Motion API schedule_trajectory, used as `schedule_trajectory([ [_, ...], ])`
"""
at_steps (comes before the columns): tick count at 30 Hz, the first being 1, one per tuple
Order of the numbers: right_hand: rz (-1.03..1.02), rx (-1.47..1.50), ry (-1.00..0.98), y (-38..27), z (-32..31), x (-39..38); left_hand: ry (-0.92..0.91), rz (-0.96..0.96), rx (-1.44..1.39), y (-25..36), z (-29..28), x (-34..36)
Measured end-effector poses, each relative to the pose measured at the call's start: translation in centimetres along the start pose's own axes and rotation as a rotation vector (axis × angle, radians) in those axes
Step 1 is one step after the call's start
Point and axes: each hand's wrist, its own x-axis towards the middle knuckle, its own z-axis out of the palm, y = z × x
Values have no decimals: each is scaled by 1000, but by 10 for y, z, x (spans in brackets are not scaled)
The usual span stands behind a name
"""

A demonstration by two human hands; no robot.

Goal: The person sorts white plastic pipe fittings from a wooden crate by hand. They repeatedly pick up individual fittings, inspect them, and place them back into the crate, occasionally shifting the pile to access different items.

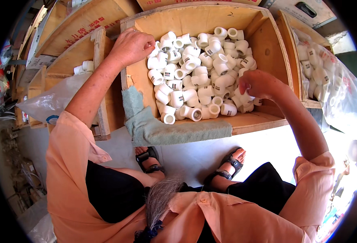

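Wooden crates on a pale floor fill the head view. Both hands are in the middle crate [275, 52] of white pipe fittings [198, 77]. The left hand [132, 46] is fisted at its far-left rim, contents unclear; the right hand [259, 83] pinches fittings at the heap's right edge. The heap lies between them.
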Motion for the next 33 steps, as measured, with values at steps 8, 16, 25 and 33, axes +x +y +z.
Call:
schedule_trajectory([
  [8,103,-146,-136,-5,-16,-6,-14,-10,-19,2,-1,2],
  [16,236,-383,48,4,-38,-5,-14,1,-6,0,-1,1],
  [25,100,-393,199,3,-30,6,-24,11,3,-1,-1,0],
  [33,-31,-257,105,1,0,22,-30,-23,-15,-1,-1,1],
])
